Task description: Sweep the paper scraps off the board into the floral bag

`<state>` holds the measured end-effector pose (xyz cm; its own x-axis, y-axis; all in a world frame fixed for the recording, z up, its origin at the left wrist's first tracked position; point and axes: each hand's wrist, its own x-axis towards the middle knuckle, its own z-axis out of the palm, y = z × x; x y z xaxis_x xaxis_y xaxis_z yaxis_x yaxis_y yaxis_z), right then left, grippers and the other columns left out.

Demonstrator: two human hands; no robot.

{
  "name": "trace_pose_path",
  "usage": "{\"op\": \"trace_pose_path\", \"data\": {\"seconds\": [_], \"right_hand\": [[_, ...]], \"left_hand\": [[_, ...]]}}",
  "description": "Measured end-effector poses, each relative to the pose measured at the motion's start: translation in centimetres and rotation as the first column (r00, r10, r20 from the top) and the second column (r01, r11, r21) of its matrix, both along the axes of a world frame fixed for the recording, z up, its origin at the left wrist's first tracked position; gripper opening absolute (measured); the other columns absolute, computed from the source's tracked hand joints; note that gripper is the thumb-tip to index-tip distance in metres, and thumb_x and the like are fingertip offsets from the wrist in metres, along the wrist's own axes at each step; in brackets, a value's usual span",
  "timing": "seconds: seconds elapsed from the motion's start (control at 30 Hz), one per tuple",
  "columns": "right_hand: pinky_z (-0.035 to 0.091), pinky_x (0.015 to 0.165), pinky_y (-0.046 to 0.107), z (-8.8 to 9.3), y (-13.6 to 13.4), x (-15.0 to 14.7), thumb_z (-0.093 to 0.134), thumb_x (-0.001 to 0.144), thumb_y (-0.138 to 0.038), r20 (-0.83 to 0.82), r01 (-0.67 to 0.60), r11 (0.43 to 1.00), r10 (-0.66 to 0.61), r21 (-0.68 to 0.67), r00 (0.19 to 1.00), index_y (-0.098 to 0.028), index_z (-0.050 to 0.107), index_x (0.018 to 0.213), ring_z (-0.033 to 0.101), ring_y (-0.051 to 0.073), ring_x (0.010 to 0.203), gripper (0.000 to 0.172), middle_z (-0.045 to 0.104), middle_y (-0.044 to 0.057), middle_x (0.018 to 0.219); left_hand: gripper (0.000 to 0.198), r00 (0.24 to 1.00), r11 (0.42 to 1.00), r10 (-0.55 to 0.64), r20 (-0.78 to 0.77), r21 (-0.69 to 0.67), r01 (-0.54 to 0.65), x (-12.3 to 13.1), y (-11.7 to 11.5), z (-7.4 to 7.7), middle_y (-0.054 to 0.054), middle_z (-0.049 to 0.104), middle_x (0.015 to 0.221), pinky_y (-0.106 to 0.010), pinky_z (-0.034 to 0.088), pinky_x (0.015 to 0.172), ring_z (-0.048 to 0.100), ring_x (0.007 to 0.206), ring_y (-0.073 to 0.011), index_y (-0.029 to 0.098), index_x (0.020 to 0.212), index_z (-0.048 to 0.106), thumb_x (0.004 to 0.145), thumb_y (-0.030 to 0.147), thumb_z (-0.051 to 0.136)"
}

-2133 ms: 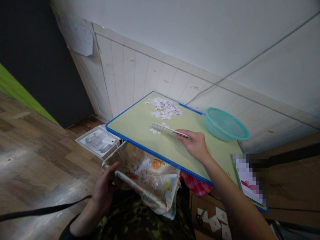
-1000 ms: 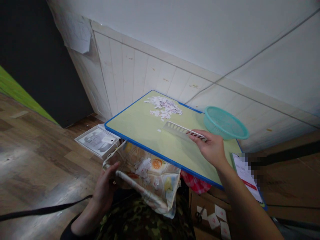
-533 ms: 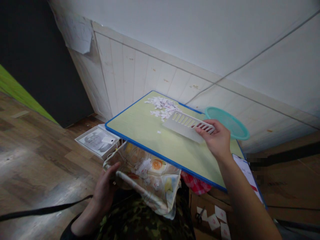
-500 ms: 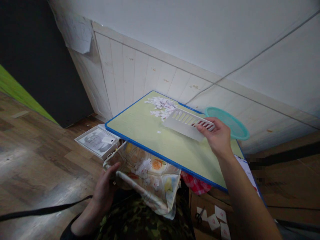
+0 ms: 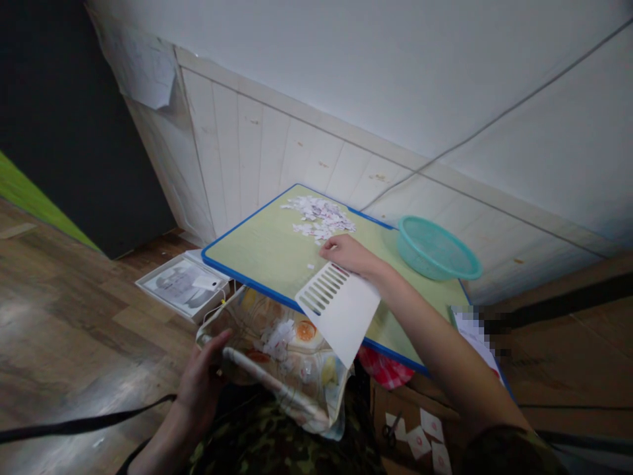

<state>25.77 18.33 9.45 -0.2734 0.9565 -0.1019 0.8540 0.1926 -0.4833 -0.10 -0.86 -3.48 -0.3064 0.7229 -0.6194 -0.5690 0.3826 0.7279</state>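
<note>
My right hand [image 5: 350, 254] is closed on one edge of a flat white sheet [image 5: 346, 320] with a row of slots. The sheet tilts over the table's near edge, its lower corner above a fruit-print cloth [image 5: 270, 376] that sags like an open pouch against my lap. White paper scraps [image 5: 277, 340] lie inside the cloth. At its left end my left hand [image 5: 202, 369] grips the rim, thumb on top, other fingers mostly hidden. Beyond my right hand, a pile of small paper scraps [image 5: 321, 216] is spread on the yellow-green table [image 5: 252, 241].
A turquoise plastic basin [image 5: 438, 251] stands at the table's right, near the wall. An open white box [image 5: 182, 287] lies left of the table. Below right are scissors [image 5: 390, 432], several printed paper squares [image 5: 419, 442] and a red checked cloth [image 5: 386, 368].
My right hand has moved left and swung the slotted sheet from over the tabletop toward me, above the cloth. My left hand keeps its hold on the cloth.
</note>
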Motion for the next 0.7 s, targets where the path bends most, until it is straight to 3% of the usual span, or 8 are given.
{"op": "trace_pose_path", "data": {"seconds": [0.07, 0.2, 0.37, 0.6, 0.7], "right_hand": [[0.044, 0.066, 0.026, 0.0, -0.2, -0.8, 0.070, 0.088, -0.027, 0.055, -0.032, 0.999, 0.031, 0.011, 0.998, -0.017, 0.077, 0.096, 0.065, 0.016, 0.068, 0.013, 0.073, 0.002, 0.074], [0.044, 0.072, 0.029, 0.2, -1.1, -2.0, 0.078, 0.084, -0.028, 0.171, -0.100, 0.995, 0.093, 0.030, 0.981, -0.018, 0.079, 0.103, 0.068, 0.021, 0.082, 0.021, 0.078, 0.008, 0.091], [0.044, 0.077, 0.030, 0.0, -1.6, -2.6, 0.069, 0.086, -0.015, 0.231, -0.125, 0.991, 0.112, 0.041, 0.966, -0.019, 0.079, 0.093, 0.070, 0.023, 0.093, 0.013, 0.080, 0.010, 0.101], [0.046, 0.076, 0.027, -0.3, -0.6, -1.1, 0.074, 0.084, -0.015, 0.148, -0.080, 0.994, 0.069, 0.076, 0.987, -0.018, 0.077, 0.087, 0.069, 0.019, 0.087, 0.005, 0.079, 0.007, 0.095], [0.047, 0.075, 0.025, -0.3, 0.4, 1.2, 0.074, 0.083, -0.013, 0.065, -0.005, 0.996, -0.001, 0.094, 0.998, -0.017, 0.078, 0.098, 0.070, 0.017, 0.085, 0.016, 0.079, 0.005, 0.093]], "left_hand": [[0.045, 1.000, 1.000, 0.004, -0.004, 0.002, -0.004, -0.1, 0.0, -0.2, -0.005, 0.075, 0.088, -0.035, 0.057, 0.057, 0.070, 0.079, -0.0276, 0.019, 0.099, 0.074, 0.062, 0.041, 0.086], [0.042, 0.999, 0.999, 0.033, -0.012, 0.011, -0.033, -0.3, 0.1, -0.7, -0.005, 0.075, 0.093, -0.032, 0.054, 0.055, 0.069, 0.081, -0.0258, 0.022, 0.097, 0.076, 0.062, 0.041, 0.088], [0.035, 0.999, 0.999, 0.042, -0.012, -0.013, -0.042, -0.4, 0.1, -1.2, -0.007, 0.075, 0.099, -0.030, 0.053, 0.057, 0.067, 0.085, -0.0253, 0.023, 0.093, 0.078, 0.063, 0.040, 0.085], [0.035, 0.998, 0.998, 0.052, -0.028, -0.025, -0.052, -0.3, 0.1, -0.9, -0.002, 0.066, 0.085, -0.030, 0.051, 0.052, 0.061, 0.079, -0.0237, 0.023, 0.087, 0.073, 0.057, 0.039, 0.084], [0.036, 0.998, 0.998, 0.055, -0.030, -0.023, -0.056, -0.2, 0.2, -0.8, -0.002, 0.065, 0.087, -0.028, 0.050, 0.051, 0.060, 0.078, -0.0223, 0.022, 0.087, 0.073, 0.057, 0.039, 0.082]]}}
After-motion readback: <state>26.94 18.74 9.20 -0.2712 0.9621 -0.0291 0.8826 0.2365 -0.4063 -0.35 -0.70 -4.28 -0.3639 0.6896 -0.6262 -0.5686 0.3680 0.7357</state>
